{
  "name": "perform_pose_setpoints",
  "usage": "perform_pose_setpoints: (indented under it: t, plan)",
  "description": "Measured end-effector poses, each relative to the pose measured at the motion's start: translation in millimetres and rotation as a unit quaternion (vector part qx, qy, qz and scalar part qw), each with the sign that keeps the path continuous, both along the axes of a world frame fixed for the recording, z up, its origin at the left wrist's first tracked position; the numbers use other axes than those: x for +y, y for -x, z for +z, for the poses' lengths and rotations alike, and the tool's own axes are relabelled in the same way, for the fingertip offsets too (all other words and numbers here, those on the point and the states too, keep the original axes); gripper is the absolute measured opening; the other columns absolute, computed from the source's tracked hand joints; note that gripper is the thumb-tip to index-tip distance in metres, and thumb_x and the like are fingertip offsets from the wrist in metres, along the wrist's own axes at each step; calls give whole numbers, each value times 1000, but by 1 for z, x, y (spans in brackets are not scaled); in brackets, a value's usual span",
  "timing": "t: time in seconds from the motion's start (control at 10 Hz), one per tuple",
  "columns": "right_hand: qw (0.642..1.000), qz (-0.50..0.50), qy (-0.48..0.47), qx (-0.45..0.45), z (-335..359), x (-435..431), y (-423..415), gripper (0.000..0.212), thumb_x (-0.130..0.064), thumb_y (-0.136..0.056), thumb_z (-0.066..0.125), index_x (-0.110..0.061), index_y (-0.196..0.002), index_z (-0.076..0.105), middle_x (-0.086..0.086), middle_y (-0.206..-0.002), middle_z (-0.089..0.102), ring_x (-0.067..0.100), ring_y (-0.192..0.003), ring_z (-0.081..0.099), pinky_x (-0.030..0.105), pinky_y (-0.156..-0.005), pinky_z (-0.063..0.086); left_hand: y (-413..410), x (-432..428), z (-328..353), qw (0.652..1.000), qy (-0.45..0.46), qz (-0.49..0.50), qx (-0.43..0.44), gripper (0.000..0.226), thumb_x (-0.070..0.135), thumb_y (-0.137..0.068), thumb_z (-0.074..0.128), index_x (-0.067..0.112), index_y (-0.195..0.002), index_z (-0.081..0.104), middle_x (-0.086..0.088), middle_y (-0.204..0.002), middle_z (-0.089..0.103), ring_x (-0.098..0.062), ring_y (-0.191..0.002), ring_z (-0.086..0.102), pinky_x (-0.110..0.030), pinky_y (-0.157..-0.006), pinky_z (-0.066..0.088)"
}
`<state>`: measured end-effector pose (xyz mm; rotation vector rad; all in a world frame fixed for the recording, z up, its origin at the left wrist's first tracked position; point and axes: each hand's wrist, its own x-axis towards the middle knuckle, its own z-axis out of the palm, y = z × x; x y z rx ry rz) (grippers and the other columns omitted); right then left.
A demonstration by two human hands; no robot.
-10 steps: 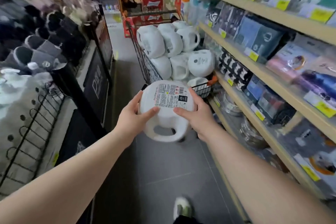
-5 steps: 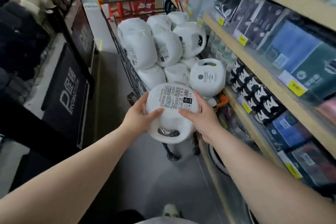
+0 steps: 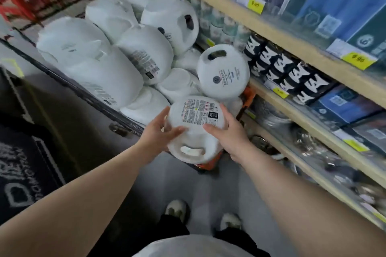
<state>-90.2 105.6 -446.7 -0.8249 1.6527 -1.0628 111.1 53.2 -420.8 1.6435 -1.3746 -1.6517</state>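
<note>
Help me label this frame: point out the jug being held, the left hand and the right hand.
jug (image 3: 196,119): head view, on its printed label.
left hand (image 3: 156,131): head view, back of the hand.
right hand (image 3: 227,133): head view, back of the hand.

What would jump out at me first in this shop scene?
Front and centre, a white jug with a printed label is held between the left hand and the right hand. Behind it, a wire cart is heaped with more white jugs. Along the right run wooden shelves with yellow price tags.
</note>
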Motion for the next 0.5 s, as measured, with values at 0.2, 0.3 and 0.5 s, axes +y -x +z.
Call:
perform_pose_setpoints:
  t: [0.2,0.3,0.5]
  plan:
    - [995,-52,-72,55,-16,2,-8,82,-40,-82,74,-39,-149,27,-10,-142,50,3,-116,48,21,-93,37,-5,-36,-21,976,91,-140,-137,55,32,-86,70,37,-138,50,9,-128,62,-19,-110,64,-38,-93,52]
    - [992,-44,-92,70,-16,6,-12,81,-39,-84,72,-39,-150,25,-10,-142,49,1,-110,47,19,-89,36,-6,-42,-22,962,120,-169,-180,47,26,-90,64,31,-136,54,5,-130,62,-20,-110,64,-36,-93,51]
    - [982,-98,-86,136,1,26,-12,67,-43,-85,70,-28,-144,42,-1,-131,55,17,-118,54,24,-86,39,6,-41,-12,932,214,-213,-202,46,33,-85,71,29,-129,59,-1,-121,65,-16,-110,59,-25,-83,43]
